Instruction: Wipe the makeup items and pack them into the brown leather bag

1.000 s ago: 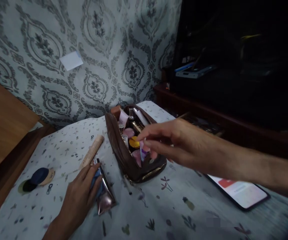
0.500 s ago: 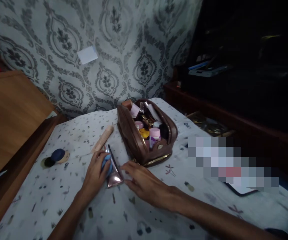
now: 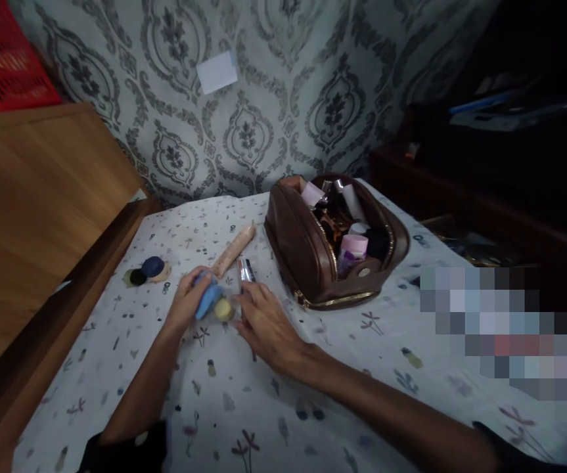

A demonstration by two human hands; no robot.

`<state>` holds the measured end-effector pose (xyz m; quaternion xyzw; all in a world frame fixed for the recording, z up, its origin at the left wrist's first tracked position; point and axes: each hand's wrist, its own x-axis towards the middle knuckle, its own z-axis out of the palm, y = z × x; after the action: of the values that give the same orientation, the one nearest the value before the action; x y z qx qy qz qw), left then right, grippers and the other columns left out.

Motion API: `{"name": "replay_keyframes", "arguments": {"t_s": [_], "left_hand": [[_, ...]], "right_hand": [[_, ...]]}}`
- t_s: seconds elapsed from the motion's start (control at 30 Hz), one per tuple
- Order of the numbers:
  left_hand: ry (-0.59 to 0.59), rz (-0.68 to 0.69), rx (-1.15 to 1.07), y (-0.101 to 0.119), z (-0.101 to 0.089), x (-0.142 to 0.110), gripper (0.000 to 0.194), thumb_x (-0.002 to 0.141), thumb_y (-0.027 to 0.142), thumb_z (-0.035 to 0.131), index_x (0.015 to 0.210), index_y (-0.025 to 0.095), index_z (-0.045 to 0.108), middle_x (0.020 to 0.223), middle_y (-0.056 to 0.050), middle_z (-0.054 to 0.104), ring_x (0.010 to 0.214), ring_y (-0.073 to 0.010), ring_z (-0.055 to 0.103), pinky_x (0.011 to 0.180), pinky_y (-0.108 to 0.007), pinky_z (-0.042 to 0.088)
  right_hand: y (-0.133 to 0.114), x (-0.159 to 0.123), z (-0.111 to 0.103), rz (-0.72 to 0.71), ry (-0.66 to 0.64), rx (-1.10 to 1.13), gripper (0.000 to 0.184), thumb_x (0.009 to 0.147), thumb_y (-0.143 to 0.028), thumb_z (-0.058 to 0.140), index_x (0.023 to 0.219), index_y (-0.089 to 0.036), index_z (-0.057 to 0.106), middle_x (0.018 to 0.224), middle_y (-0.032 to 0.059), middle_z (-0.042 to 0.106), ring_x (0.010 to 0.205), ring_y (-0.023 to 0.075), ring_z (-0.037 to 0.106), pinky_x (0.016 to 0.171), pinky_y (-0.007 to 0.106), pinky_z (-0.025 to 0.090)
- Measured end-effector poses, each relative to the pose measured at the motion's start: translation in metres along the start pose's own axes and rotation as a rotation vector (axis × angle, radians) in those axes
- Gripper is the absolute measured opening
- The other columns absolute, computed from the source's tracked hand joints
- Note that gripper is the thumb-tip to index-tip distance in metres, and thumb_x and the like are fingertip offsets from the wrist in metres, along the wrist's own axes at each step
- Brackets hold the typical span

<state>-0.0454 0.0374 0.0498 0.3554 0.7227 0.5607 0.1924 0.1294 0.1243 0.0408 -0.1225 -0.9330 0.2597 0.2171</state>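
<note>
My left hand (image 3: 187, 302) is closed around a soft-looking blue thing (image 3: 207, 295) of unclear kind. Between both hands is a small pale-yellow round thing (image 3: 224, 309) with a blurred, see-through edge. The thumb and fingers of my right hand (image 3: 266, 328) curve in on that edge from the right. A shiny silver tube (image 3: 246, 269) lies just beyond my right fingers, which partly cover it. Behind the hands rests a beige tube (image 3: 234, 249). The brown zip bag (image 3: 297, 243) stands unzipped at the right, holding several cosmetics, among them a pink-lidded jar (image 3: 353, 248).
On the left of the patterned cloth (image 3: 130, 368) sit a dark-blue-capped pot (image 3: 153, 267) and a small black-and-green round item (image 3: 135, 276). A wooden panel (image 3: 41, 217) borders the left side. A pixelated patch covers something at the right.
The view has swung left. My right hand moved from above the bag to beside my left hand, which lifted the blue thing off the silver tube. The yellow round thing has come into sight.
</note>
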Motion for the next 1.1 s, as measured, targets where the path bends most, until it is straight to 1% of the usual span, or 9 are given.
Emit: {"name": "replay_keyframes", "arguments": {"t_s": [0.1,0.17,0.3,0.5,0.7,0.8,0.9,0.97,1.1], "left_hand": [[-0.202,0.148,0.285,0.0,0.009,-0.006,0.024,0.085,0.04,0.059,0.086,0.018,0.067,0.085,-0.003,0.066,0.083,-0.0187,0.058,0.08,-0.028,0.043],[-0.187,0.19,0.388,-0.002,0.016,-0.009,0.024,0.088,0.038,0.053,0.081,0.018,0.064,0.081,-0.003,0.064,0.081,-0.0196,0.057,0.079,-0.031,0.042],[-0.121,0.178,0.394,-0.008,0.021,-0.01,0.023,0.091,0.037,0.049,0.082,0.019,0.061,0.076,-0.001,0.061,0.075,-0.0184,0.055,0.075,-0.03,0.04],[-0.055,0.147,0.263,-0.011,0.021,-0.009,0.026,0.089,0.041,0.052,0.08,0.018,0.061,0.072,0.001,0.059,0.072,-0.0153,0.054,0.071,-0.026,0.041],[0.009,0.07,0.041,-0.015,0.02,-0.008,0.039,0.089,0.053,0.049,0.077,0.017,0.059,0.073,0.001,0.056,0.072,-0.0137,0.052,0.07,-0.024,0.042],[-0.036,0.043,-0.076,-0.012,0.023,-0.011,0.045,0.087,0.06,0.051,0.081,0.017,0.062,0.078,-0.001,0.061,0.075,-0.0147,0.055,0.072,-0.024,0.044],[-0.186,-0.006,-0.219,-0.007,0.027,-0.017,0.049,0.082,0.064,0.059,0.08,0.015,0.065,0.078,-0.003,0.064,0.075,-0.016,0.058,0.073,-0.025,0.047],[-0.234,-0.072,-0.304,-0.005,0.03,-0.02,0.049,0.077,0.064,0.066,0.08,0.014,0.067,0.076,-0.003,0.066,0.074,-0.016,0.06,0.072,-0.026,0.049],[-0.119,-0.161,-0.327,-0.006,0.033,-0.023,0.054,0.066,0.066,0.075,0.077,0.013,0.071,0.069,-0.002,0.067,0.068,-0.0154,0.06,0.067,-0.024,0.05]], "right_hand": [[-0.001,0.005,0.016,-0.023,0.043,-0.046,0.035,0.081,-0.015,0.065,0.116,-0.009,0.062,0.131,0.0211,0.055,0.127,0.0358,0.046,0.104,0.053,0.045],[0.002,0.005,0.028,-0.042,0.085,-0.073,0.039,0.079,-0.013,0.065,0.117,-0.008,0.061,0.131,0.0226,0.055,0.129,0.037,0.046,0.105,0.055,0.044],[0.01,0.0,0.046,-0.078,0.157,-0.111,0.041,0.08,-0.012,0.062,0.121,-0.013,0.059,0.129,0.02,0.058,0.13,0.037,0.047,0.103,0.059,0.044],[0.01,-0.001,0.048,-0.106,0.189,-0.062,0.022,0.084,-0.018,0.062,0.106,-0.018,0.062,0.12,0.0143,0.063,0.124,0.0355,0.051,0.102,0.058,0.044],[0.003,-0.001,0.034,-0.099,0.202,0.045,0.027,0.082,-0.019,0.07,0.109,-0.017,0.065,0.109,0.0125,0.065,0.109,0.0309,0.055,0.093,0.05,0.048],[0.002,-0.003,0.029,-0.105,0.26,0.105,0.031,0.084,-0.025,0.071,0.113,-0.017,0.065,0.103,0.0107,0.065,0.097,0.0266,0.056,0.086,0.043,0.05],[0.003,-0.006,0.027,-0.125,0.301,0.129,0.032,0.085,-0.031,0.071,0.113,-0.018,0.064,0.102,0.0091,0.065,0.097,0.0249,0.056,0.087,0.04,0.049],[0.004,-0.007,0.027,-0.152,0.313,0.127,0.031,0.086,-0.034,0.069,0.113,-0.018,0.064,0.104,0.0083,0.066,0.098,0.0242,0.055,0.088,0.039,0.048],[0.009,-0.007,0.03,-0.216,0.338,0.119,0.032,0.09,-0.04,0.064,0.114,-0.019,0.063,0.101,0.0077,0.065,0.095,0.0235,0.055,0.086,0.039,0.048]]}}
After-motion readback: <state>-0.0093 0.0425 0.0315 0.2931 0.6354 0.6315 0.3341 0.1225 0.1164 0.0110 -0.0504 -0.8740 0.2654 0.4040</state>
